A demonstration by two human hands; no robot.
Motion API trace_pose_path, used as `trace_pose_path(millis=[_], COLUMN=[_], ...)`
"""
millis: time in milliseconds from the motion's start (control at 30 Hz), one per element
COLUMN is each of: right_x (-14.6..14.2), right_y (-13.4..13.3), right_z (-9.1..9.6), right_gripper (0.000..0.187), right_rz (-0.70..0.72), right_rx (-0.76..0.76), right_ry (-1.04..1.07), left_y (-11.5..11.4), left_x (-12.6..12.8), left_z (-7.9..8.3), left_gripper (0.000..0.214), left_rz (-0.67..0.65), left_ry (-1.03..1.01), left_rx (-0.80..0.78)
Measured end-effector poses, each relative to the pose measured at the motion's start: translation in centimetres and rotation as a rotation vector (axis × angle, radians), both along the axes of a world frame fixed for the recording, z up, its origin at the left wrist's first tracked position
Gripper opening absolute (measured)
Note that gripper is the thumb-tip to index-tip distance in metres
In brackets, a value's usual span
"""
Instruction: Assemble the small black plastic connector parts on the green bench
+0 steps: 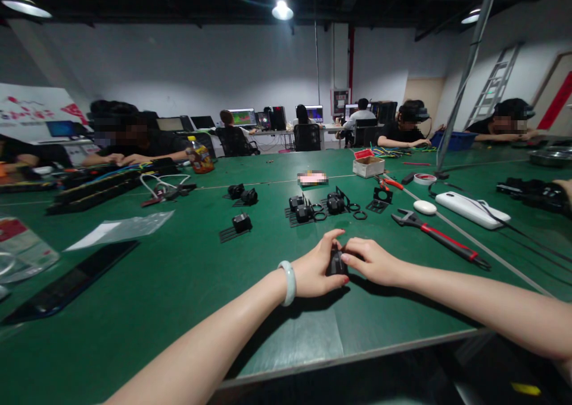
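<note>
A small black plastic part (337, 263) is held between my two hands, low over the green table (277, 327). My left hand (316, 268), with a pale bangle at the wrist, is closed around it, thumb along the near side. From the right, my right hand (373, 259) pinches the same part with thumb and fingers. The fingers hide much of the part, so its exact kind is unclear. Beyond my hands stand several similar black parts with slotted plates (304, 209) and black rings (360, 215). One more black part (241, 222) sits farther left.
To the right lie an adjustable wrench (440, 238), a white oval object (424, 207) and a white power strip (472, 209). A phone (74, 280) and a plastic bag (120, 229) are at left. A small box (368, 165) and a metal pole (467, 74) stand farther back; people sit across the table.
</note>
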State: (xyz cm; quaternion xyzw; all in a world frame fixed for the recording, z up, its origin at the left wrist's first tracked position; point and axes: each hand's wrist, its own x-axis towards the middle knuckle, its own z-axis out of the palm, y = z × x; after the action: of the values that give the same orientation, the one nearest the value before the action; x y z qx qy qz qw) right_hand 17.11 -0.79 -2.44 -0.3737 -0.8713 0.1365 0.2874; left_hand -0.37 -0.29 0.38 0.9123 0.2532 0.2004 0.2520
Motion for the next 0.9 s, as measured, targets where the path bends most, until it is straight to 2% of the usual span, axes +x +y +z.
trace_pose_path(millis=[367,533,600,700,800,867,900], right_x=[-0.1,0.6,1.9,5.2,9.2,11.4,12.3], right_y=[0.0,0.2,1.0,2.6,4.2,5.0,5.3], right_z=[0.0,1.1,1.9,2.8,2.9,2.5,2.3], right_gripper=[0.025,0.033,0.033,0.036,0.044,0.047,0.047], right_rz=[0.009,0.005,-0.120,-0.489,-0.863,-1.010,-1.035], right_rx=[0.004,0.081,0.142,0.189,0.043,-0.098,-0.151], right_ry=[-0.017,-0.113,-0.219,-0.443,-0.602,-0.627,-0.619], left_y=[0.0,0.0,0.0,0.1,0.3,0.5,0.6], left_x=[0.0,0.1,0.1,0.1,0.0,-0.1,-0.1], left_z=[-0.1,-0.3,-0.3,-0.4,-0.3,-0.1,0.0], left_gripper=[0.071,0.073,0.075,0.077,0.076,0.073,0.071], left_rz=[0.014,0.040,0.064,0.108,0.164,0.187,0.191], left_ry=[-0.025,-0.056,-0.062,-0.074,-0.155,-0.245,-0.295], left_rx=[-0.015,-0.035,-0.057,-0.101,-0.170,-0.244,-0.285])
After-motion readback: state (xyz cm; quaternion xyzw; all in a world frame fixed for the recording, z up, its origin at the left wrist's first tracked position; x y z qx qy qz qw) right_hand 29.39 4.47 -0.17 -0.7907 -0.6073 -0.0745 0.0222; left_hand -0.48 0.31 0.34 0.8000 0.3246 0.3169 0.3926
